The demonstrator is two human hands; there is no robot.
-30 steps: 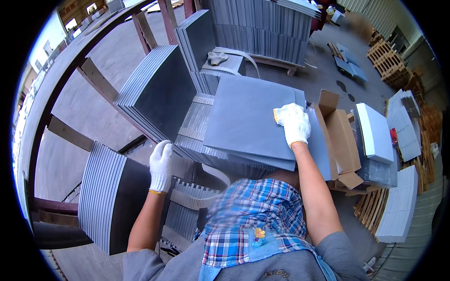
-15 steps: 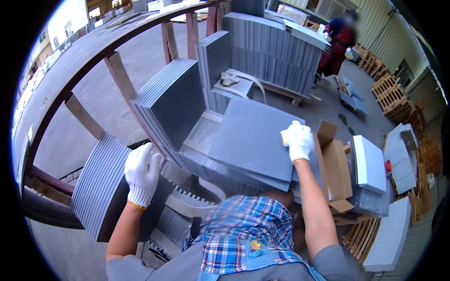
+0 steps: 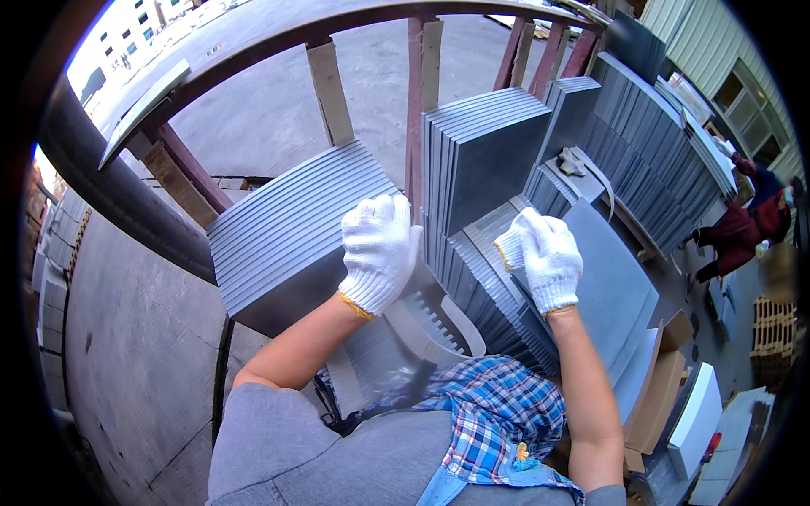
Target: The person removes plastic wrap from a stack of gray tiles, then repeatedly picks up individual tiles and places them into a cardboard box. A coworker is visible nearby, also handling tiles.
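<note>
My left hand (image 3: 377,253), in a white knit glove, is closed in a loose fist, with nothing showing in it. It hovers by the near corner of a row of upright grey slabs (image 3: 295,215). My right hand (image 3: 547,263), gloved alike, has its fingers curled around a small white knitted piece with a yellow hem (image 3: 504,255), seemingly a glove's cuff. That hand is above the left edge of a flat grey slab (image 3: 603,261), which lies on a stack. Whether it touches the slab I cannot tell.
Taller slabs (image 3: 498,160) stand beyond my hands, against a rail with posts (image 3: 329,93). Pale strapping (image 3: 460,325) curls near my lap. An opened cardboard box (image 3: 662,392) sits to the right. A person in dark red (image 3: 747,223) works at the far right, near wooden pallets (image 3: 772,337).
The view has swung left. My left hand has moved to the near right corner of the upright slabs, and my right hand has come back from the flat slab's far right to its left edge.
</note>
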